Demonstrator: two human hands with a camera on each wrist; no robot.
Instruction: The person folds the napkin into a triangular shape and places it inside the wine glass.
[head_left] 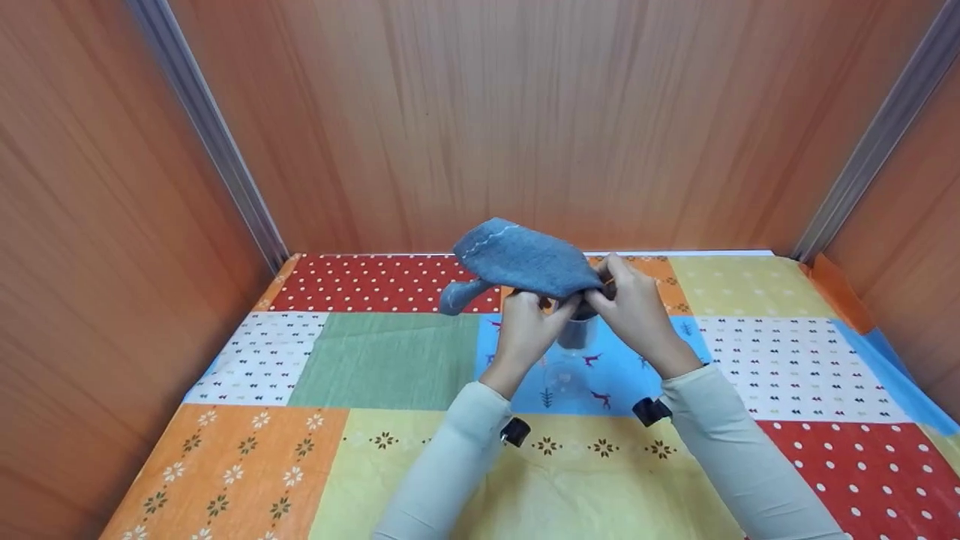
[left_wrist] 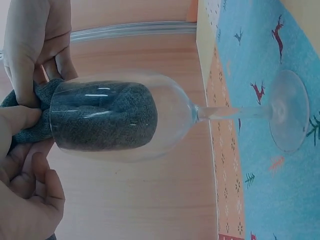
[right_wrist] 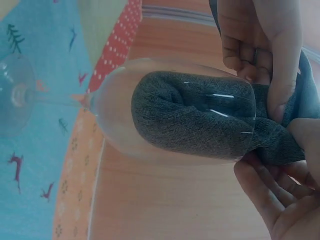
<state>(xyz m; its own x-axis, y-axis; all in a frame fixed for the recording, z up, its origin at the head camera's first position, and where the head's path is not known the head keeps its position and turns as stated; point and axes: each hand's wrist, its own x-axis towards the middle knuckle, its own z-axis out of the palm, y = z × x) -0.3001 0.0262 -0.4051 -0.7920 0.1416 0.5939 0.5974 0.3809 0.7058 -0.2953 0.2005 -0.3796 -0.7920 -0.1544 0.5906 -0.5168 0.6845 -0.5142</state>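
Note:
A clear wine glass (left_wrist: 172,115) stands upright on the tablecloth, in front of the person. Part of a grey-blue cloth (head_left: 525,259) is bunched inside its bowl, rounded at the lower end, with bare glass below it. The rest of the cloth sticks out above the rim and drapes to the left, showing a pale stitched edge. At the rim, the left hand (head_left: 521,334) pinches the cloth with its thumb against it. From the other side the right hand (head_left: 637,315) pinches the same gathered part. Some fingertips of both hands are hidden in the folds.
A patchwork-print tablecloth (head_left: 390,360) covers the table. Wood-patterned panels (head_left: 480,127) rise behind and at both sides, with metal strips at the corners. Dark wrist devices (head_left: 516,432) sit at the cuffs of both pale sleeves.

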